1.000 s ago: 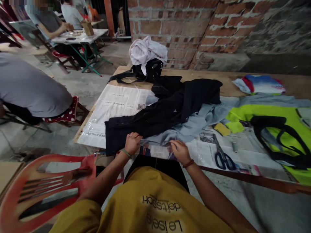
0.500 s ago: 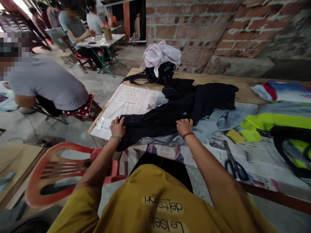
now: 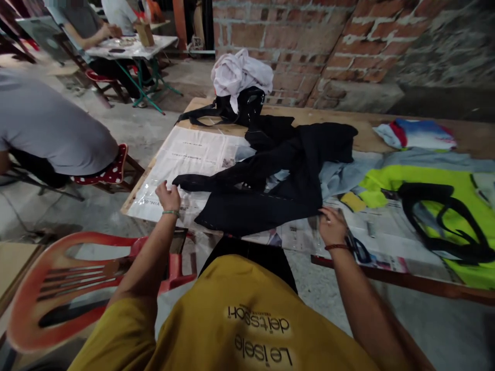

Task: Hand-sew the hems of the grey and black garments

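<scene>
Right hand [image 3: 333,226] has shifted right, fingers clamped on the black cloth [image 3: 263,211], frame centre; I judge it better spread for handling. Left hand [image 3: 168,199]: beside the cloth's left tip; finger closure I cannot tell.

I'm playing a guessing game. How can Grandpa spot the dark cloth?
Find the table by the brick wall. Along its near edge, the dark cloth spreads between the left hand and right hand. Unlike the grey cloth and lime cloth, it's nearly black, with pale dashes.
</scene>
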